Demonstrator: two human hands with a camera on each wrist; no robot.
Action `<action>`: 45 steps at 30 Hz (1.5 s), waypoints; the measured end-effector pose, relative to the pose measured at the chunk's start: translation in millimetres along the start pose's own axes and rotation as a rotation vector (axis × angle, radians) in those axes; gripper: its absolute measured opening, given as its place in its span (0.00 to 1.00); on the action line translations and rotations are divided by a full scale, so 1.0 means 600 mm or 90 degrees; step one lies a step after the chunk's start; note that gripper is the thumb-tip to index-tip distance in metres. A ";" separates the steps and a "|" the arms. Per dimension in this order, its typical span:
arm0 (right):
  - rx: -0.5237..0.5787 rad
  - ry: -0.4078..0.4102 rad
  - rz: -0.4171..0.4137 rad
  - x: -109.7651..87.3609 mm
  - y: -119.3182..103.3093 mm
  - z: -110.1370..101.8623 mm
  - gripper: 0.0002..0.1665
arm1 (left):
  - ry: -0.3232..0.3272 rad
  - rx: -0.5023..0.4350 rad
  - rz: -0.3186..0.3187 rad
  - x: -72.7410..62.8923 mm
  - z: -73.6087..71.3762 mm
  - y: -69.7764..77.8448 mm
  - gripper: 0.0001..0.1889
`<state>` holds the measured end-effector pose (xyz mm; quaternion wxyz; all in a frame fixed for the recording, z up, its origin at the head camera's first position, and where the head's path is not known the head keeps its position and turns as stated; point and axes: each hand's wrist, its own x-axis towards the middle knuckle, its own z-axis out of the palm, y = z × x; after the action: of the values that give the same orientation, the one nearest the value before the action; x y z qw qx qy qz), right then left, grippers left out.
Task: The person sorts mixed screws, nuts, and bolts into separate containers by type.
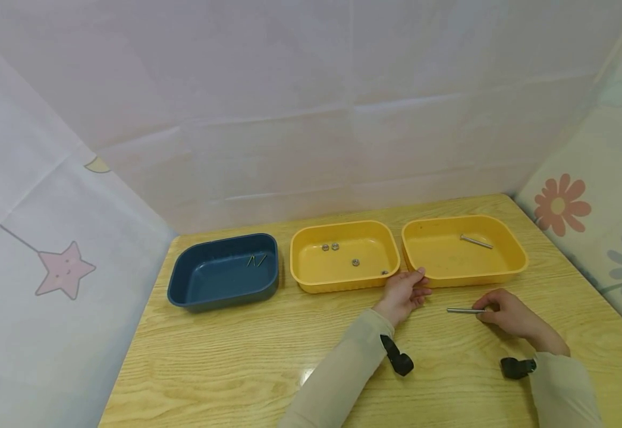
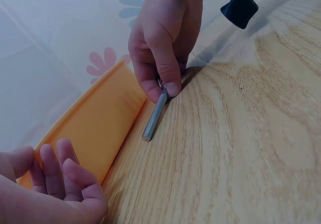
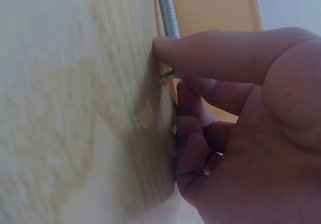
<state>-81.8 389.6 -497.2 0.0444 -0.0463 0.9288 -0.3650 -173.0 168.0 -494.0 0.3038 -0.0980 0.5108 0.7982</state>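
Note:
My right hand (image 1: 511,318) pinches a long threaded bolt (image 1: 463,310) near its head, between thumb and fingers. In the right wrist view the bolt's thread (image 3: 169,13) rises past the thumb, close to the tabletop. The bolt's free end (image 2: 147,135) points left, toward my other hand. At the near left corner of the right yellow bin (image 1: 466,280), my left hand (image 1: 401,295) grips the rim, with its fingers curled against the outer wall. Inside that bin lies another bolt (image 1: 477,242).
Left of it stands a second yellow bin (image 1: 338,288) with several nuts (image 1: 356,262). Farther left is a dark blue bin (image 1: 220,303) holding a few thin, brass-coloured pieces (image 1: 257,260). All sit on a wood-grain table (image 1: 225,362), with hanging cloth (image 1: 289,119) behind.

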 end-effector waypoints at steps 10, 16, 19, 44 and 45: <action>-0.006 0.006 0.004 -0.003 -0.002 0.000 0.04 | 0.000 0.000 0.001 0.005 -0.002 -0.003 0.07; -0.035 0.028 0.020 -0.010 -0.006 -0.001 0.05 | -0.001 0.000 0.000 0.006 -0.002 -0.004 0.07; -0.035 0.036 0.040 -0.014 -0.008 -0.003 0.06 | -0.001 -0.002 -0.001 0.006 -0.002 -0.004 0.06; 0.057 0.086 0.040 -0.022 -0.031 -0.033 0.11 | -0.006 -0.003 0.002 -0.002 -0.001 0.001 0.06; 0.068 0.092 0.035 -0.022 -0.033 -0.034 0.11 | -0.006 -0.004 0.001 -0.002 -0.001 0.001 0.05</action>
<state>-70.1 390.8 -468.1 -0.0104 0.0085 0.9099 -0.4147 -172.8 166.8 -493.3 0.3052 -0.0946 0.5071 0.8005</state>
